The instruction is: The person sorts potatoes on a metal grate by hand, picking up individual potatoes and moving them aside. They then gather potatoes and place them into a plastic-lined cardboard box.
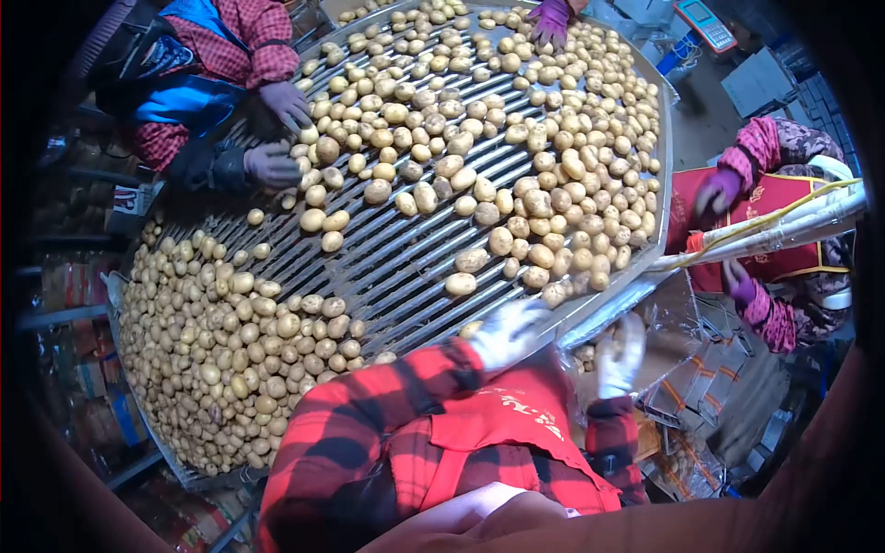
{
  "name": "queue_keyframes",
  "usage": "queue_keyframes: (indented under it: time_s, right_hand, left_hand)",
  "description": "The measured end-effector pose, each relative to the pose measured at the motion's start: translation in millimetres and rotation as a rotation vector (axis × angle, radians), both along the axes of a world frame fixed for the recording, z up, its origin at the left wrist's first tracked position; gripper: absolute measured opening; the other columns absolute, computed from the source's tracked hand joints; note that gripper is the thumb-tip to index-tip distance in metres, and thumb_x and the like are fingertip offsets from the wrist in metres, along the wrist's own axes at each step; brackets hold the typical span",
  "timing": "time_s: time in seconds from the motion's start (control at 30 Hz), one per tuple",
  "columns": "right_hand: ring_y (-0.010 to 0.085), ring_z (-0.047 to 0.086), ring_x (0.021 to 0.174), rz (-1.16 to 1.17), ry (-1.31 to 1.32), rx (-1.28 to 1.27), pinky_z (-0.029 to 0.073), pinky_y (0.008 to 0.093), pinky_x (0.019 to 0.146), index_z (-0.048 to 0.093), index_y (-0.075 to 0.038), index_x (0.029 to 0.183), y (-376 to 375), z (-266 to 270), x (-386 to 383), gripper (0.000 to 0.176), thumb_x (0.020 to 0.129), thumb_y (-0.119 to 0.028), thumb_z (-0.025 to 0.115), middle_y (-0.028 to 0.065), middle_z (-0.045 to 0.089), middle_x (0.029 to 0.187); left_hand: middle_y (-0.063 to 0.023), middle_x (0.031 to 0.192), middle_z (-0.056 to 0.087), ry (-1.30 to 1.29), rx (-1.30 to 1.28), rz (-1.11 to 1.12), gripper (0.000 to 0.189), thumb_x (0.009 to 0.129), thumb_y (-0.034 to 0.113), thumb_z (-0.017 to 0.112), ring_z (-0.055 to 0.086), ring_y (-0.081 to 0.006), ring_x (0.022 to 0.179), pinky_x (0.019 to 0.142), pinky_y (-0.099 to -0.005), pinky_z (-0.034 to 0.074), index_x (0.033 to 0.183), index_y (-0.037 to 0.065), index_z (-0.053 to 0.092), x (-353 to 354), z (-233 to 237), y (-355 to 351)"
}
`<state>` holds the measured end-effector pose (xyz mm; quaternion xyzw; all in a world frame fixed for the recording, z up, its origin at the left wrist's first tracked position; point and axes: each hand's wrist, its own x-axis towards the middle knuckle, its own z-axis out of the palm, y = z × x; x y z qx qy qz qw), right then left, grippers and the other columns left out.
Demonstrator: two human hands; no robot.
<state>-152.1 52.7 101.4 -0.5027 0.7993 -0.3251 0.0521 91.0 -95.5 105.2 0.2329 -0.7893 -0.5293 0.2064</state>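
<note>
My left hand (512, 333), in a white glove, is over the near edge of the slatted metal sorting table (396, 286). Motion smears its fingers, and a potato (470, 329) lies just left of it. Potatoes (553, 295) sit right beyond that hand, along the rim. My right hand (621, 358), also white-gloved, is over a box lined with clear plastic (664, 323), its fingers stretched out and slightly blurred. Several potatoes (584, 356) show inside the plastic, beside this hand.
A large heap of potatoes (230, 350) covers the table's left side. Across it, a person's gloved hands (277, 138) touch potatoes; another purple glove (551, 23) reaches in at the top. A person in a red apron (756, 221) stands right, behind a wrapped pole (784, 226).
</note>
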Motion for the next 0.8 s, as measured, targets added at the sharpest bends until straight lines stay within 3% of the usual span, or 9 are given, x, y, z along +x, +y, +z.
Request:
queue_keyframes:
  time_s: [0.07, 0.13, 0.2, 0.27, 0.33, 0.53, 0.6, 0.73, 0.8]
  right_hand:
    - [0.0403, 0.052, 0.129, 0.346, -0.025, 0.132, 0.038, 0.0473, 0.113, 0.062, -0.005, 0.128, -46, 10, 54, 0.057, 0.074, -0.017, 0.077, 0.0213, 0.058, 0.134]
    - [0.0427, 0.049, 0.130, 0.745, -0.059, 0.087, 0.038, 0.0547, 0.111, 0.061, -0.010, 0.128, -81, 10, 104, 0.065, 0.067, -0.023, 0.079, 0.0210, 0.054, 0.137]
    - [0.0431, 0.042, 0.137, 1.091, 0.065, 0.188, 0.036, 0.0630, 0.110, 0.058, -0.016, 0.131, -109, 10, 145, 0.066, 0.069, -0.025, 0.079, 0.0183, 0.048, 0.145]
    - [0.0426, 0.036, 0.140, 1.363, 0.203, 0.198, 0.033, 0.0690, 0.109, 0.056, -0.020, 0.133, -121, -21, 169, 0.062, 0.075, -0.028, 0.075, 0.0143, 0.042, 0.150]
    - [0.0380, 0.041, 0.139, 1.427, 0.290, 0.156, 0.035, 0.0649, 0.111, 0.059, -0.020, 0.129, -131, -38, 178, 0.044, 0.086, -0.029, 0.062, 0.0108, 0.048, 0.145]
    - [0.0342, 0.051, 0.129, 1.433, 0.216, 0.056, 0.043, 0.0533, 0.104, 0.060, -0.016, 0.125, -180, -44, 139, 0.042, 0.084, -0.023, 0.060, 0.0097, 0.057, 0.134]
    - [0.0338, 0.051, 0.130, 1.169, 0.117, 0.099, 0.040, 0.0569, 0.107, 0.058, -0.018, 0.133, -196, -56, 124, 0.047, 0.086, -0.020, 0.056, 0.0103, 0.054, 0.142]
    - [0.0378, 0.043, 0.137, 1.171, 0.465, 0.076, 0.032, 0.0620, 0.113, 0.056, -0.021, 0.137, -206, -36, 155, 0.049, 0.089, -0.021, 0.052, 0.0094, 0.049, 0.148]
    - [0.0371, 0.044, 0.136, 1.084, 0.504, 0.107, 0.031, 0.0634, 0.113, 0.058, -0.020, 0.135, -226, -47, 164, 0.047, 0.088, -0.021, 0.053, 0.0081, 0.049, 0.148]
  left_hand:
    - [-0.0216, 0.128, 0.059, -0.013, 0.148, 0.360, 0.041, 0.082, 0.007, 0.061, 0.054, -0.0402, 0.124, 0.108, -0.0475, 0.043, 0.122, 0.003, 0.061, 48, -26, 3]
    - [-0.0203, 0.131, 0.058, -0.152, -0.245, 0.564, 0.043, 0.083, 0.001, 0.061, 0.054, -0.0361, 0.126, 0.112, -0.0446, 0.041, 0.126, 0.002, 0.058, 110, -40, -17]
    - [-0.0174, 0.134, 0.057, -0.096, 0.061, 0.982, 0.042, 0.089, 0.003, 0.061, 0.053, -0.0316, 0.129, 0.116, -0.0417, 0.036, 0.130, 0.001, 0.056, 152, -50, -17]
    - [-0.0153, 0.141, 0.053, -0.308, -0.169, 1.087, 0.046, 0.092, 0.003, 0.061, 0.050, -0.0279, 0.133, 0.118, -0.0398, 0.033, 0.137, 0.001, 0.052, 196, -61, -38]
    - [-0.0170, 0.145, 0.050, -0.077, -0.114, 1.305, 0.050, 0.092, 0.002, 0.062, 0.048, -0.0293, 0.136, 0.117, -0.0403, 0.033, 0.141, 0.000, 0.050, 216, -72, -66]
    - [-0.0200, 0.152, 0.045, -0.617, -0.077, 1.477, 0.079, 0.084, 0.031, 0.076, 0.038, -0.0378, 0.143, 0.118, -0.0517, 0.029, 0.153, 0.013, 0.042, 227, -75, -144]
    - [-0.0188, 0.150, 0.048, -0.757, -0.188, 1.437, 0.081, 0.083, 0.031, 0.076, 0.039, -0.0393, 0.141, 0.117, -0.0566, 0.027, 0.154, 0.016, 0.040, 200, -75, -146]
    - [-0.0186, 0.155, 0.039, -0.389, -0.287, 1.298, 0.075, 0.083, 0.019, 0.073, 0.043, -0.0381, 0.139, 0.115, -0.0495, 0.035, 0.152, 0.011, 0.043, 155, -80, -162]
    - [-0.0188, 0.159, 0.032, -0.184, -0.022, 1.329, 0.060, 0.090, 0.016, 0.072, 0.032, -0.0356, 0.147, 0.119, -0.0460, 0.032, 0.146, 0.009, 0.051, 100, -54, -168]
